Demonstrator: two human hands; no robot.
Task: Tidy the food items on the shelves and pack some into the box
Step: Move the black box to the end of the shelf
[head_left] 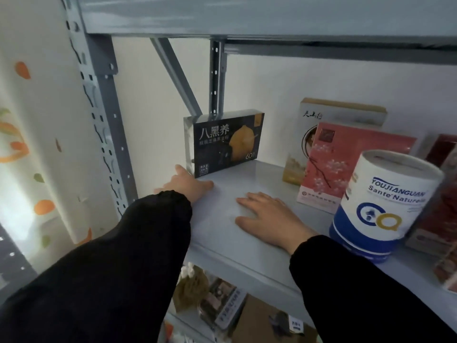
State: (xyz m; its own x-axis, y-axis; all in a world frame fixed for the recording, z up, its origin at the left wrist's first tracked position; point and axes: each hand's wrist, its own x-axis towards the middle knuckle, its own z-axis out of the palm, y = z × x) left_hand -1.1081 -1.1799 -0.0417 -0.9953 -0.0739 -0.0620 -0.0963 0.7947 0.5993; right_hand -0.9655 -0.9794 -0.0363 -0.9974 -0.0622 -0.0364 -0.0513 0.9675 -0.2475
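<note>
A black box with gold print (223,142) stands upright at the back left of the grey shelf (247,184). My left hand (186,185) lies flat on the shelf just in front of the box's lower left corner, one fingertip touching or nearly touching it. My right hand (265,216) rests flat on the shelf with its fingers spread, holding nothing. To the right stand a pink flowered box (343,164), a cream box (321,115) behind it, and a white and blue round canister (380,206).
Dark red packets (442,194) crowd the shelf's far right. The grey upright post (103,120) and a diagonal brace (175,73) frame the left side. On the shelf below lie packets (217,300) and a brown cardboard box (257,320).
</note>
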